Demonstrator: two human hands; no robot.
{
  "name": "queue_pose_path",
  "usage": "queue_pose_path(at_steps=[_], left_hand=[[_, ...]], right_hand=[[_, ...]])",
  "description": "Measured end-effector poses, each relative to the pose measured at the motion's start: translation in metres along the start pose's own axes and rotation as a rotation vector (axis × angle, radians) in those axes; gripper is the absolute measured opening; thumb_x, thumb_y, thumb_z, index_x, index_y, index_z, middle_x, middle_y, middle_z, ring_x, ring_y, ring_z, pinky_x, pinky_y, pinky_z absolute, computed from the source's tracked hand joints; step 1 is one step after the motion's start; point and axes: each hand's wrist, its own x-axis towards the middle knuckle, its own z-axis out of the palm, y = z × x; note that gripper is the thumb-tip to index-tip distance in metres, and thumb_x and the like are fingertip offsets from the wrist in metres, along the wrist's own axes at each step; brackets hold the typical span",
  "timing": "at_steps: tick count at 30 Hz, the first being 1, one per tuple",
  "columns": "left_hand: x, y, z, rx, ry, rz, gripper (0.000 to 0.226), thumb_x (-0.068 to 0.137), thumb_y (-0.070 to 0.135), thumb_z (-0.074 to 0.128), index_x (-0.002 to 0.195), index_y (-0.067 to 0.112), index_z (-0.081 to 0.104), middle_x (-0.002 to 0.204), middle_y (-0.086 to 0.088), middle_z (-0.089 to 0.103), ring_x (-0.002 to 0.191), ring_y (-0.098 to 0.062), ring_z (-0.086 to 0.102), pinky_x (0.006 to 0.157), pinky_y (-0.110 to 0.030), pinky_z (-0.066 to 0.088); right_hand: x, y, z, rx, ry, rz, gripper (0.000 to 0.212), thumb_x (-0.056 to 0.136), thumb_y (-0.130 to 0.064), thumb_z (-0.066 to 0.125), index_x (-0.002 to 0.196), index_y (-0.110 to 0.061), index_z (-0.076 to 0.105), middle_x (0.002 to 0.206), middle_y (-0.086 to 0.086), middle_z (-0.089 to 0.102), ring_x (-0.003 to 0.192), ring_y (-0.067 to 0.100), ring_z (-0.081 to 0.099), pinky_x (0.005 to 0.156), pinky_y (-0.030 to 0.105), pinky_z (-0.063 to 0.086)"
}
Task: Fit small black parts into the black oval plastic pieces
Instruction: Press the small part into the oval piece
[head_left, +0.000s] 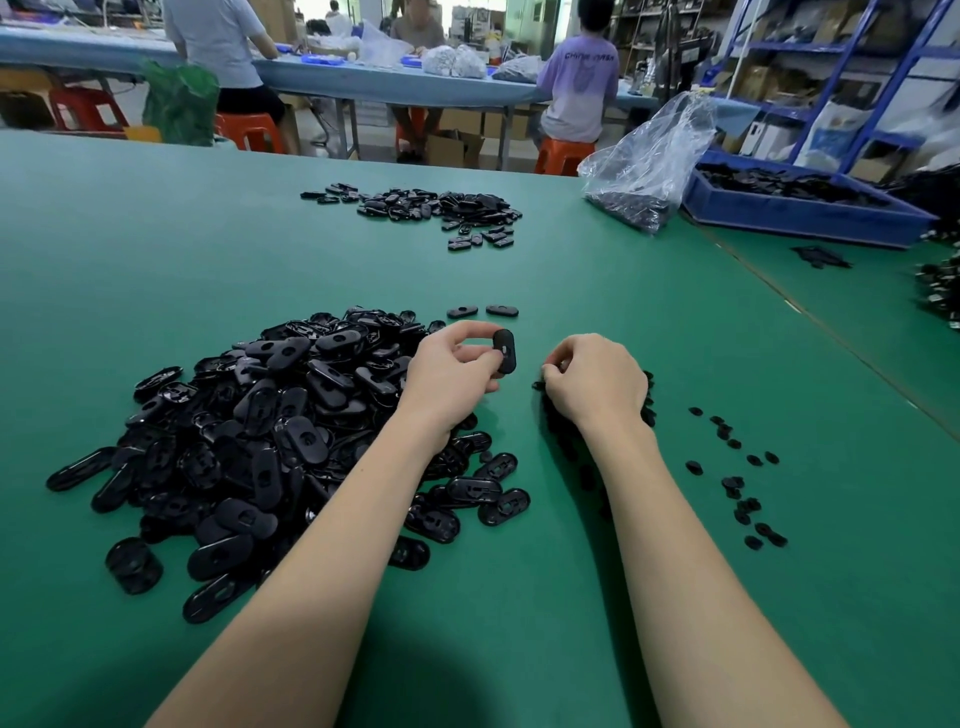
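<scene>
Workshop interior, bright even light. Green-topped table (156, 234) fills the foreground. Behind it a long blue-covered table (395, 83) with seated people on orange stools (563, 155). Cardboard boxes (457, 148) on the floor beneath. Blue metal shelving (831, 67) at right, stacked with boxes. Red stool (85, 109) far left.

1. bright, even overhead light fills the room; colours read clearly.
2. a soft dark shadow lies on the green matte table top (156, 260) at the bottom edge.
3. wide-angle bending curves the edges; the background is slightly blurred.
</scene>
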Motion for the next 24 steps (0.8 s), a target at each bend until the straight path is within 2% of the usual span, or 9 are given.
queue_pose_path(at_steps=[2,5,7,8,12,16,20,24], left_hand=[[0.000,0.000,0.001,-0.028,-0.001,0.001,0.021,0.094,0.007,0.062,0.106,0.022,0.071,0.084,0.000,0.078,0.073,-0.012,0.074,0.063,-0.019,0.055],[0.000,-0.001,0.001,-0.051,0.007,0.007,0.022,0.094,0.002,0.058,0.108,0.018,0.064,0.089,-0.008,0.076,0.079,-0.017,0.077,0.065,-0.024,0.058],[0.001,-0.002,0.001,-0.052,0.030,0.005,0.020,0.094,0.002,0.059,0.108,0.017,0.061,0.091,-0.010,0.075,0.076,-0.017,0.076,0.066,-0.027,0.060],[0.002,-0.002,0.000,-0.055,0.040,0.001,0.019,0.093,0.003,0.060,0.106,0.017,0.060,0.091,-0.010,0.075,0.075,-0.018,0.076,0.068,-0.029,0.060],[0.002,0.001,-0.002,-0.061,0.022,-0.020,0.018,0.090,0.008,0.069,0.104,0.017,0.064,0.089,-0.002,0.078,0.076,-0.017,0.076,0.084,-0.033,0.059],[-0.001,0.005,-0.003,-0.059,0.011,-0.012,0.017,0.088,0.012,0.074,0.101,0.021,0.068,0.084,0.003,0.079,0.076,-0.014,0.075,0.085,-0.033,0.058],[-0.003,0.006,-0.002,-0.050,0.028,-0.002,0.019,0.087,0.011,0.074,0.099,0.025,0.070,0.082,0.000,0.078,0.074,-0.013,0.070,0.087,-0.038,0.058],[-0.002,0.005,-0.003,0.009,0.068,0.017,0.029,0.082,0.003,0.070,0.097,0.028,0.074,0.080,0.003,0.078,0.071,-0.011,0.066,0.080,-0.032,0.057]], right_hand=[[0.001,0.000,-0.004,0.066,-0.001,-0.035,0.012,0.096,-0.031,0.059,0.101,-0.030,0.070,0.107,-0.004,0.069,0.100,0.023,0.063,0.073,0.029,0.039],[0.004,-0.002,-0.012,0.481,-0.064,-0.136,0.005,0.098,-0.033,0.061,0.094,-0.032,0.062,0.090,-0.011,0.067,0.066,0.002,0.057,0.063,0.024,0.042],[0.001,-0.004,-0.016,0.691,-0.134,-0.168,0.007,0.098,-0.030,0.063,0.091,-0.031,0.062,0.083,-0.009,0.072,0.049,-0.001,0.050,0.052,0.014,0.041],[0.000,-0.005,-0.016,0.739,-0.162,-0.173,0.006,0.097,-0.029,0.065,0.091,-0.030,0.064,0.083,-0.009,0.074,0.048,0.000,0.049,0.051,0.013,0.041],[-0.002,-0.005,-0.010,0.808,-0.178,-0.162,0.004,0.088,-0.026,0.076,0.084,-0.024,0.075,0.082,-0.013,0.073,0.068,0.000,0.062,0.062,0.012,0.046],[-0.001,-0.004,-0.009,0.840,-0.155,-0.126,0.006,0.086,-0.026,0.079,0.083,-0.027,0.074,0.074,-0.015,0.072,0.065,0.003,0.062,0.060,0.012,0.047],[-0.002,-0.003,-0.012,0.844,-0.169,-0.117,0.006,0.087,-0.026,0.078,0.090,-0.030,0.074,0.078,-0.015,0.075,0.062,-0.002,0.061,0.060,0.012,0.046],[-0.003,-0.004,-0.018,0.894,-0.214,-0.084,0.006,0.087,-0.022,0.080,0.084,-0.026,0.077,0.076,-0.011,0.074,0.054,-0.005,0.054,0.060,0.017,0.042]])
